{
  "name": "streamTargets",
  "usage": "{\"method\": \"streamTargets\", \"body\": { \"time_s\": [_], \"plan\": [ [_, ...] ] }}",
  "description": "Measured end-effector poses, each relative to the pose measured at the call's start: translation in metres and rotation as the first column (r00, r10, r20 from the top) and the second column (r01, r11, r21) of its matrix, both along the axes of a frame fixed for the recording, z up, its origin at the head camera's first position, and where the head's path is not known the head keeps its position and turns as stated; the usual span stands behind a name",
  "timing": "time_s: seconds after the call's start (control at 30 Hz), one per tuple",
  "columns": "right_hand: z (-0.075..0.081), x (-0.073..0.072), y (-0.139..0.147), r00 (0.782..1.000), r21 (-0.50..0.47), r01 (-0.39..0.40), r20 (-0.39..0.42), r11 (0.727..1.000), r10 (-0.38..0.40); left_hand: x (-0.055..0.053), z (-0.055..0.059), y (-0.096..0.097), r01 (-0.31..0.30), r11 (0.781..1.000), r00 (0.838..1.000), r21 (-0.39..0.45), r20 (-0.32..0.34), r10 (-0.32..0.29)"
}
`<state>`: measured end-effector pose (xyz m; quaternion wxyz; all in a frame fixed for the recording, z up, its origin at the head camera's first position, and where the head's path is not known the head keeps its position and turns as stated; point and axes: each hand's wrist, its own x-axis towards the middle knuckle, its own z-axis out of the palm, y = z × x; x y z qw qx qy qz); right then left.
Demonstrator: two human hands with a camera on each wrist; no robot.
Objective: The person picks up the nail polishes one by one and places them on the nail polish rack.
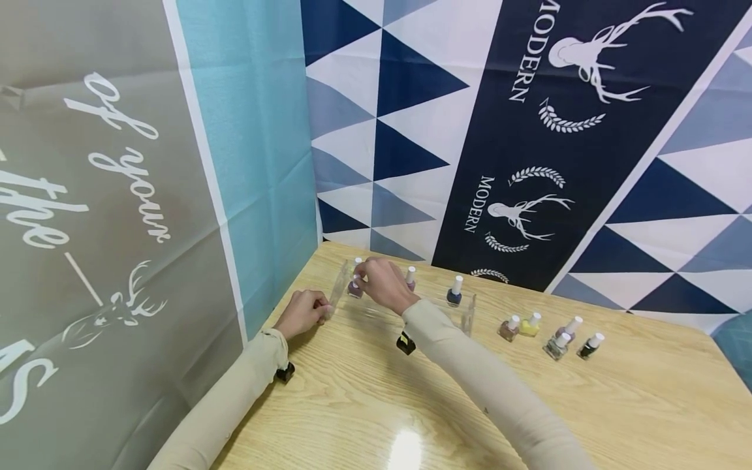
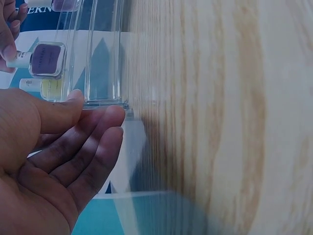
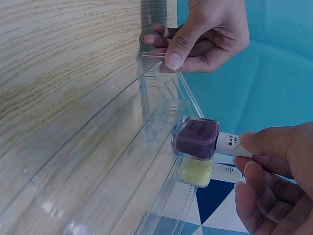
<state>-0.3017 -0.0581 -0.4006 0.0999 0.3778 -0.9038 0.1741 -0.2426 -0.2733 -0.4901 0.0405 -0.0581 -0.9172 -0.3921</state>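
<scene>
At its left end a clear plastic rack is pinched by my left hand, thumb on the near edge and fingers behind, as the right wrist view shows. My right hand holds a purple nail polish bottle by its white cap, over the rack's upper tier at that end. Just behind it stands a yellow nail polish bottle. Farther along the rack are a mauve bottle, partly hidden by my right hand, and a dark blue bottle.
Right of the rack, several nail polish bottles stand on the wooden table: brown, yellow, purple, greyish and black. Patterned cloth hangs behind the table, and a teal and grey cloth hangs at its left.
</scene>
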Motion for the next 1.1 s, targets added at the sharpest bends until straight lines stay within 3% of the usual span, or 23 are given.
{"method": "streamTargets", "body": {
  "time_s": [1.1],
  "plan": [
    [-0.017, -0.006, -0.014, 1.000, 0.029, 0.016, 0.002, 0.999, -0.016, 0.001, 0.000, 0.000, 0.009, 1.000, 1.000, 0.018, 0.002, -0.009]
  ]
}}
